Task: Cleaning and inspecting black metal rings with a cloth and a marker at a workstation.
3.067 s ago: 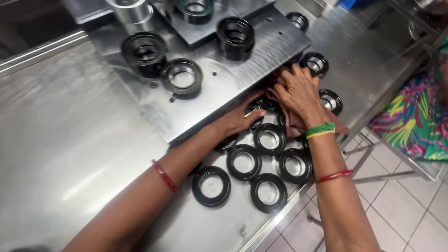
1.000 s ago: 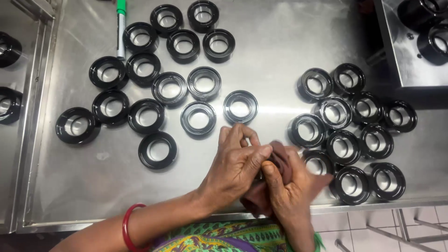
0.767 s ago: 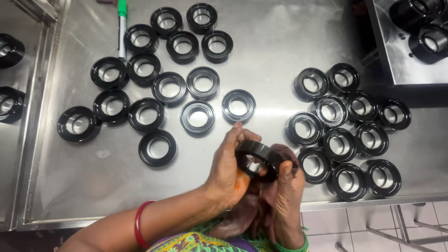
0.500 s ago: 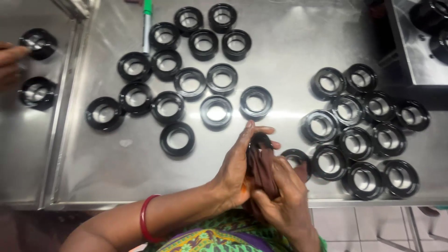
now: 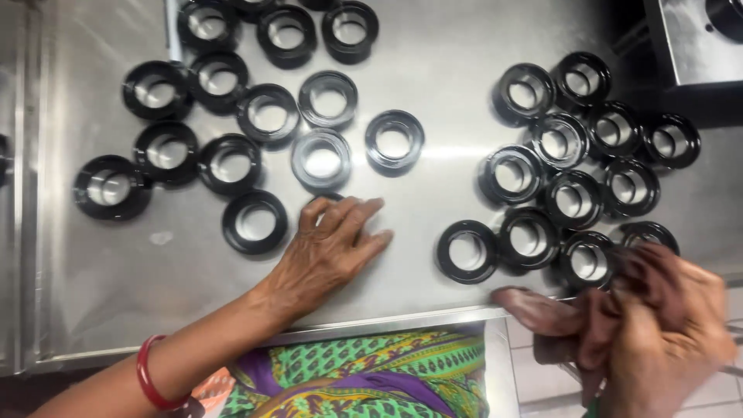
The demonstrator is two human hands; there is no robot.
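Black rings with shiny bores lie on a steel table [image 5: 433, 70] in two groups, a left group [image 5: 255, 116] and a right group [image 5: 573, 155]. My left hand [image 5: 329, 251] lies palm down on the table beside the left group. Its fingers cover one black ring [image 5: 323, 198], and only that ring's far rim shows. A red bangle [image 5: 151, 379] sits on that forearm. My right hand [image 5: 658, 325] is blurred at the table's near edge, just below the right group. It is closed on a dark brown cloth [image 5: 534, 306].
A grey metal block [image 5: 696, 39] with a dark hole stands at the back right. A raised ledge [image 5: 23, 193] runs along the table's left side. My patterned green clothing [image 5: 371, 379] and a tiled floor [image 5: 542, 371] show below the near edge.
My hands, which held a ring and the cloth together in front of me, have parted. The left went down onto the table by the left group. The right swung right with the cloth.
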